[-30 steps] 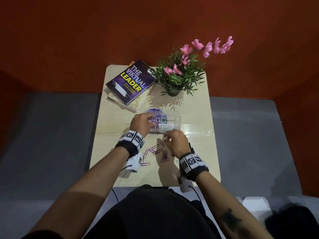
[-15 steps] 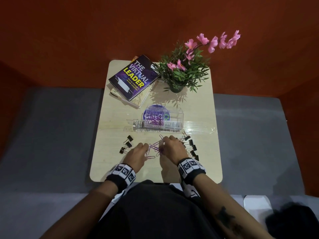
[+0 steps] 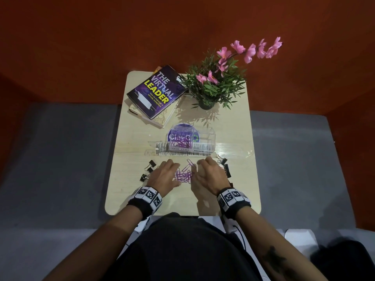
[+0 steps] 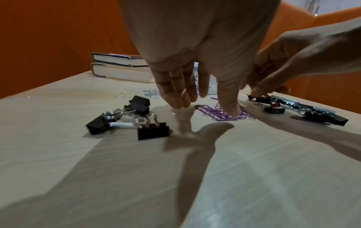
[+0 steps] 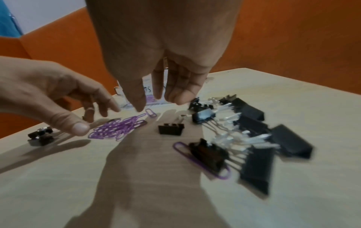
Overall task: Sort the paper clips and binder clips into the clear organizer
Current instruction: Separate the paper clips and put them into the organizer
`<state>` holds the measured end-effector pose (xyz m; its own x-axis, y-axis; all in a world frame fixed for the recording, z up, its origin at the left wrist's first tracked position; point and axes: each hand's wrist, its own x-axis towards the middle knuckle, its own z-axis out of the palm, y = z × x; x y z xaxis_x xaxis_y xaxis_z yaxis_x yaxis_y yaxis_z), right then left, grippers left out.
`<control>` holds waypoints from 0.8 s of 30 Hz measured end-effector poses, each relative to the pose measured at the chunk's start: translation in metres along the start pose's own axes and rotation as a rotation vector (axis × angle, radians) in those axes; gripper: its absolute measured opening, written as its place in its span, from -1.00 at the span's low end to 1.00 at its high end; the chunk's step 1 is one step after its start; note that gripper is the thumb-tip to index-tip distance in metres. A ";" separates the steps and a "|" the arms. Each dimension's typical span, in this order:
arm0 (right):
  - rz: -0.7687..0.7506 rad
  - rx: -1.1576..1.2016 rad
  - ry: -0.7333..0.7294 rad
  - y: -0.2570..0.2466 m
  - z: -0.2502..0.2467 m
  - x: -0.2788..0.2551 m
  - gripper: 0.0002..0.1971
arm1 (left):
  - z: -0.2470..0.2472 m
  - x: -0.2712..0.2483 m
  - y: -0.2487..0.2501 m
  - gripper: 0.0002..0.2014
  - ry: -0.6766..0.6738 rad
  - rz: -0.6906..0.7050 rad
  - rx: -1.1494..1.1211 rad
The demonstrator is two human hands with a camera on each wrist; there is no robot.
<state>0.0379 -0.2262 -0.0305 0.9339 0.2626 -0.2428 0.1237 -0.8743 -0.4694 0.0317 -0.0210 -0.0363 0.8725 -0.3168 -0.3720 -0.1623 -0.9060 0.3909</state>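
Note:
A heap of purple paper clips (image 3: pixel 183 175) lies on the table between my two hands. My left hand (image 3: pixel 172 171) is at its left with fingers straight, and its thumb (image 4: pixel 231 110) touches the heap (image 4: pixel 224 115). My right hand (image 3: pixel 197 169) hangs at the heap's right with relaxed fingers (image 5: pixel 175 95) and holds nothing. The clear organizer (image 3: pixel 211 138) stands just beyond, with purple clips in its left compartment. Black binder clips lie in a left group (image 3: pixel 149 170) and a right group (image 3: pixel 225 168). One stray paper clip (image 5: pixel 182 150) lies partly under a binder clip (image 5: pixel 209 155).
Two stacked books (image 3: pixel 156 94) and a potted plant with pink flowers (image 3: pixel 215 86) stand at the far end of the small table (image 3: pixel 134 138). A strip of clear tape (image 3: pixel 233 152) runs under the organizer. Grey cushions flank the table.
My left hand came back from the organizer and my right hand drew in. Both now flank the paper clips, which lie in a tighter heap than before.

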 end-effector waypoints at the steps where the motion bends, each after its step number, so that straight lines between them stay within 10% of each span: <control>1: 0.003 -0.014 -0.046 -0.005 0.003 0.004 -0.41 | -0.002 0.004 0.003 -0.26 -0.023 0.021 0.054; 5: 0.034 -0.073 -0.185 -0.016 0.018 0.017 -0.14 | -0.005 0.025 0.009 0.03 -0.134 0.075 0.140; 11: -0.001 -0.086 -0.055 -0.022 0.031 0.015 -0.81 | 0.001 0.029 -0.003 -0.55 -0.033 0.095 0.027; 17: 0.070 -0.004 0.001 -0.028 0.033 0.016 -0.84 | 0.012 0.023 -0.003 -0.91 0.087 -0.035 -0.049; 24: 0.160 0.118 0.013 -0.026 0.023 0.016 -0.76 | -0.001 0.031 0.007 -0.83 0.075 -0.197 -0.173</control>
<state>0.0416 -0.1903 -0.0421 0.9427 0.1183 -0.3120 -0.0662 -0.8502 -0.5223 0.0584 -0.0368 -0.0446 0.9121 -0.1119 -0.3943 0.0895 -0.8844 0.4580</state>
